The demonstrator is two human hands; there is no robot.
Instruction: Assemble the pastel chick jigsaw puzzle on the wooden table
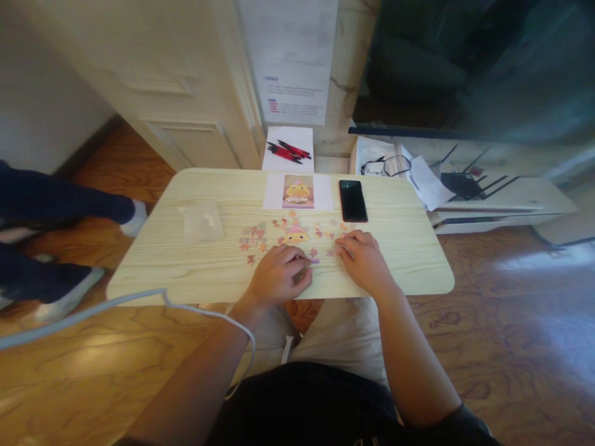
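My left hand (280, 272) rests on the near part of the table, its fingers curved and the thumb apart from them. Its fingertips are close to a purple-edged jigsaw piece (315, 261). To the right, my right hand (364, 259) pinches a small pale pink jigsaw piece (339, 248) at the tabletop. Just beyond my left hand lies a partly joined puzzle (296, 235) with a yellow face and pink top; my fingers cover its lower side. Loose jigsaw pieces (255, 235) are scattered on both sides of it. A printed reference picture (298, 191) lies behind.
A crumpled clear plastic bag (202, 223) lies on the left of the pale table (153, 260). A black phone (353, 201) is at the back right. Red pens (289, 152) sit beyond the far edge. A grey cable (204, 310) crosses my left forearm. Another person's legs (69, 201) are at left.
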